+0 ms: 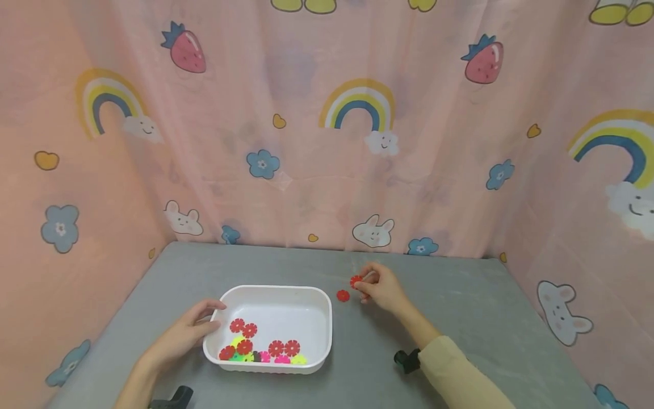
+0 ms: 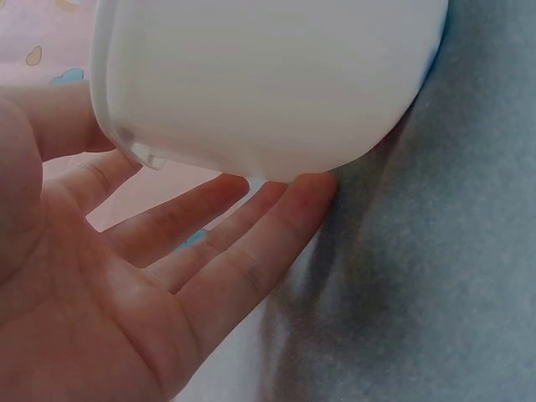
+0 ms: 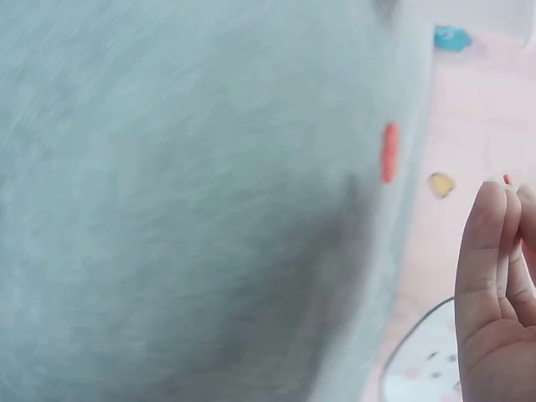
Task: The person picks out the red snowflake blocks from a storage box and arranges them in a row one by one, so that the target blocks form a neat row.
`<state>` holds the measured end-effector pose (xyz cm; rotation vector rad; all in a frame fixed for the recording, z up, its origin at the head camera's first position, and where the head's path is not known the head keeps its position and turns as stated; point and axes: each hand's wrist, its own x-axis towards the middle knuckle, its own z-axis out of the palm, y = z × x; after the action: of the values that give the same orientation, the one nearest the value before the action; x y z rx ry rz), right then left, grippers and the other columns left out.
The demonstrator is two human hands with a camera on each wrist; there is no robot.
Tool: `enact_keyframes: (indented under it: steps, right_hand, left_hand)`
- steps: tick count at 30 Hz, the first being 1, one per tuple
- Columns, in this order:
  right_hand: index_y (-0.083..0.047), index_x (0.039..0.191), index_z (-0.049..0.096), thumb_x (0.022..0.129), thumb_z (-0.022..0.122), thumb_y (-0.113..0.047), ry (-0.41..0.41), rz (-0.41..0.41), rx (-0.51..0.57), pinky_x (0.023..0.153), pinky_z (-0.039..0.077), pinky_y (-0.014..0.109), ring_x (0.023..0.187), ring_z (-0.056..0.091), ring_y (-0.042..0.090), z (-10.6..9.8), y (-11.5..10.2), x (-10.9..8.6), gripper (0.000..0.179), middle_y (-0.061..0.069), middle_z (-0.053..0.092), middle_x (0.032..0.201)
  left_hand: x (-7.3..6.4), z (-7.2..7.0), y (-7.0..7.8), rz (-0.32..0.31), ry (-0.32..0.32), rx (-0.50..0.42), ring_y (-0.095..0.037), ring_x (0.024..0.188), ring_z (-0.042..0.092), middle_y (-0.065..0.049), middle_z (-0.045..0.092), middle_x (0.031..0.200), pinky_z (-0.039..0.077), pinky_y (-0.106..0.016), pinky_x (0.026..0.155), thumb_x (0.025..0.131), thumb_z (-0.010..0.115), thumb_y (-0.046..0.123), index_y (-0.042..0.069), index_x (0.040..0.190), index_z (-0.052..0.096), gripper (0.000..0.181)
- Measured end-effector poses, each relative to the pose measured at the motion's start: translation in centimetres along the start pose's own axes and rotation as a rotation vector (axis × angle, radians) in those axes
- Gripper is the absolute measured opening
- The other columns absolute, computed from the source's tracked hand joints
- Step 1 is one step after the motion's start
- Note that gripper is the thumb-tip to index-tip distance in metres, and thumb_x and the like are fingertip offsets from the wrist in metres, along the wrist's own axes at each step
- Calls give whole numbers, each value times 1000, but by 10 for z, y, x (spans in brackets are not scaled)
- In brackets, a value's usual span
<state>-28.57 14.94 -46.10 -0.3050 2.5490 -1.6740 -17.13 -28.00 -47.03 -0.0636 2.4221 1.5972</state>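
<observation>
A white plastic tray (image 1: 276,292) stands on the grey table, with flower-shaped plastic discs lying along its near side. My left hand (image 1: 186,332) holds the tray's left end; in the left wrist view several fingers (image 2: 251,276) touch the outer wall. Beyond the tray's right side, my right hand (image 1: 380,289) pinches a red flower-shaped disc (image 1: 355,281) between thumb and fingers. Just left of it, another red disc (image 1: 343,295) lies flat on the table. From the right wrist camera, only a sliver of the held disc shows above the right hand (image 3: 498,285).
Inside the tray, red discs (image 1: 276,348) lie with yellow, green, pink and black ones. Dark straps (image 1: 407,361) sit at the wrists. A pink patterned curtain (image 1: 317,187) surrounds the back and sides of the grey table (image 1: 460,318).
</observation>
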Motion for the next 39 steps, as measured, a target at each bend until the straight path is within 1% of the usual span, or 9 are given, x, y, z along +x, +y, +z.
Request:
enact_keyframes:
  steps: [5, 13, 17, 20, 25, 28, 31, 35, 39]
  right_hand:
    - [1, 105, 58, 92, 73, 0, 14, 58, -42, 60, 60, 33, 58, 67, 22, 3, 16, 3, 20, 13, 68, 76]
    - [2, 105, 58, 90, 72, 5, -19, 129, -71, 56, 60, 33, 56, 66, 20, 10, 29, 7, 21, 11, 66, 74]
    - [0, 103, 60, 90, 75, 1, -21, 121, -160, 55, 59, 31, 55, 64, 18, 11, 29, 8, 20, 9, 65, 72]
    - [-1, 101, 60, 89, 76, -1, -14, 102, -224, 53, 58, 31, 55, 63, 18, 12, 28, 7, 20, 8, 63, 70]
    - [0, 102, 61, 90, 75, -2, 1, 104, -230, 54, 58, 31, 56, 63, 18, 11, 26, 6, 19, 7, 63, 71]
    - [0, 104, 62, 91, 73, -2, 22, 96, -213, 56, 59, 32, 57, 64, 19, 7, 22, 6, 17, 8, 64, 73]
    - [0, 104, 63, 93, 71, -4, 45, 63, -201, 57, 58, 32, 60, 65, 21, 3, 12, 4, 14, 8, 63, 75]
    - [-2, 103, 65, 94, 73, -9, 63, 2, -210, 58, 56, 31, 61, 65, 22, 0, -6, -1, 14, 7, 63, 75]
    - [-6, 104, 67, 95, 73, -14, 75, -39, -216, 62, 58, 32, 65, 65, 22, 0, -25, -9, 14, 5, 65, 80]
  left_hand:
    - [1, 0, -1, -1, 3, 4, -48, 131, 47, -29, 38, 152, 52, -57, 97, 99, 66, 23, 8, 136, 52, 43]
    - [2, 1, -3, -2, 3, 3, -48, 130, 49, -30, 37, 153, 53, -57, 96, 99, 66, 23, 8, 136, 52, 43]
    - [2, 1, -3, 1, 0, -2, -49, 131, 48, -30, 36, 153, 52, -57, 96, 99, 66, 23, 8, 136, 51, 43]
    - [3, 1, -4, 8, -2, -13, -48, 129, 50, -31, 37, 153, 54, -55, 94, 99, 66, 22, 8, 136, 51, 42]
    - [3, 0, -4, 13, -7, -17, -45, 126, 53, -31, 37, 153, 56, -53, 92, 99, 66, 22, 7, 136, 51, 42]
    - [3, 0, -4, 18, -15, -9, -47, 127, 52, -33, 34, 153, 56, -54, 92, 100, 65, 23, 7, 137, 50, 43]
    - [3, 0, -3, 20, -19, -11, -49, 129, 49, -32, 34, 154, 55, -54, 93, 100, 64, 23, 7, 137, 50, 43]
    - [2, 0, -2, 20, -20, -13, -49, 130, 49, -31, 35, 153, 56, -52, 93, 100, 64, 22, 7, 136, 50, 42]
    - [2, 1, -1, 24, -18, -3, -50, 131, 47, -31, 35, 153, 55, -54, 94, 100, 64, 22, 7, 137, 50, 42]
